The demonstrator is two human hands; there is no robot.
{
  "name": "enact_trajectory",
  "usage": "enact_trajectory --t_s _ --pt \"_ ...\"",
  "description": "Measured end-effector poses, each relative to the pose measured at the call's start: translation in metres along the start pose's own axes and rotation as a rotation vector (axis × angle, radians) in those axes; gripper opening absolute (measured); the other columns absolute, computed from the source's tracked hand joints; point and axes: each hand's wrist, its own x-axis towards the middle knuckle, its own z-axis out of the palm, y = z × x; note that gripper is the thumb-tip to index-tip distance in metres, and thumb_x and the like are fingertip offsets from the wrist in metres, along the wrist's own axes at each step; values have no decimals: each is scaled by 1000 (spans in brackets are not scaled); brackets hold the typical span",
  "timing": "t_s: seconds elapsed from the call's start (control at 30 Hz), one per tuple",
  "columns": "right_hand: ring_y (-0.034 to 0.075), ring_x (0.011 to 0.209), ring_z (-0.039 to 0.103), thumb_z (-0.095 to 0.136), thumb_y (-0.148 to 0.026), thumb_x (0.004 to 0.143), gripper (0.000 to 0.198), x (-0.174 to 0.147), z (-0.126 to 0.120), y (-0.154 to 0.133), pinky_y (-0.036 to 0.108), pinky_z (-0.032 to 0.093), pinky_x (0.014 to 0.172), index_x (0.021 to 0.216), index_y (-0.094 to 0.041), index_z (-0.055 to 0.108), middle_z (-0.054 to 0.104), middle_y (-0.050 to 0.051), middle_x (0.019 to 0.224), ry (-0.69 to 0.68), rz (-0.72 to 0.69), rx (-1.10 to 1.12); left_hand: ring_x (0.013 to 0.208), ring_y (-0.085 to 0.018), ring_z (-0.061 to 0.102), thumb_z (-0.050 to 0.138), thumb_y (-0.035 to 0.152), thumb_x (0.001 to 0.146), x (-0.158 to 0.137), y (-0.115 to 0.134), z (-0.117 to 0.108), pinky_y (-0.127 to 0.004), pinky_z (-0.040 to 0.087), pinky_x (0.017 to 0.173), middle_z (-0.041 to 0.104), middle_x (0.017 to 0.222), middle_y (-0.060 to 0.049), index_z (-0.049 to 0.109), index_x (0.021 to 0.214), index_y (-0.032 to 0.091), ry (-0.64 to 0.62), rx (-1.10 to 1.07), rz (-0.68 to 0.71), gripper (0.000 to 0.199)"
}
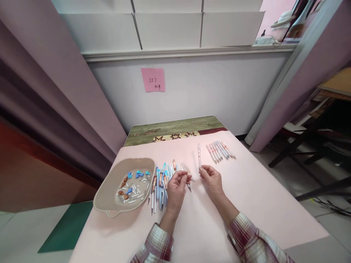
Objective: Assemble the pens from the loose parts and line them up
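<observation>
Right hand [211,178] pinches a pen [199,155] by its near end, pointing toward twelve o'clock, likely leaving most unobstructed. Left hand [177,186], nine o'clock: fingertips together; contents, if any, unclear.

The held pen [199,155] is white with red, the basin [105,188] beige.

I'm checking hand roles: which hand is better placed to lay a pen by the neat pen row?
Probably the right hand: it holds a pen and is nearer that row. The left hand is farther off, beside the pen pile.
</observation>
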Motion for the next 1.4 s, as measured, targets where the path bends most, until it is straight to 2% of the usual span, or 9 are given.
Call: enact_trajectory --t_s 0.23,0.47,0.6,0.8,0.9,1.07,1.2,1.3,1.4 --pt "14 55 57 69 -49 72 36 15 -8 -7 25 45 53 84 -15 69 67 2 66 39 25 -155 70 -14 67 67 33 81 1 -1 -1 -26 53 69 73 80 -6 66 91 16 -9 2 24 20" --pt "20 66 64 65 -44 71 22 64 -40 -29 27 37 54 72 -23 72 71 4 70 128 -33 -1057 67 -15 66 70 35 77 1 2 0 -24 52 59 73 78 -7 66 88 16 29 -25 5 22" --pt "23 71 64 62 -44 76 23 73 -44 -26 29 34 56 77 -23 71 71 6 75 169 12 -1319 68 -15 66 68 33 79 1 1 -1 -24 52 63 73 77 -7 66 88 15 59 -17 37 21" --pt "18 64 60 62 -46 80 25 56 -35 -23 26 31 55 86 -22 65 68 2 72 232 -121 -1214 67 -13 65 64 35 83 2 5 -7 -24 51 66 72 77 -5 64 94 16 263 34 161 22" --pt "16 60 59 58 -48 82 28 41 -17 -24 26 31 53 74 -23 65 67 0 66 155 -233 -1058 68 -14 65 62 38 84 2 9 -9 -24 50 65 71 76 -4 62 98 17 365 61 235 25" --pt "15 55 59 56 -44 81 24 21 13 -13 25 34 51 70 -26 68 68 -2 66 16 -219 -873 75 -15 65 56 38 88 2 14 -12 -26 50 70 70 85 -5 61 105 18 425 131 299 27" --pt "14 59 58 57 -37 82 18 20 10 -3 24 33 53 74 -25 68 68 -3 70 -8 -272 -971 78 -15 64 54 37 89 3 14 -13 -27 50 73 68 96 -7 60 108 19 420 168 311 27" --pt "15 66 59 56 -33 84 16 29 -6 -6 25 31 54 83 -23 68 69 1 79 74 -322 -1137 77 -15 63 55 35 89 4 11 -12 -27 50 73 68 93 -7 58 110 19 395 178 287 27" --pt "18 66 60 56 -37 86 20 40 -23 -16 26 31 56 92 -22 67 69 5 83 155 -193 -1301 73 -14 63 57 35 88 5 7 -10 -27 51 71 67 92 -7 58 107 19 374 177 264 25"
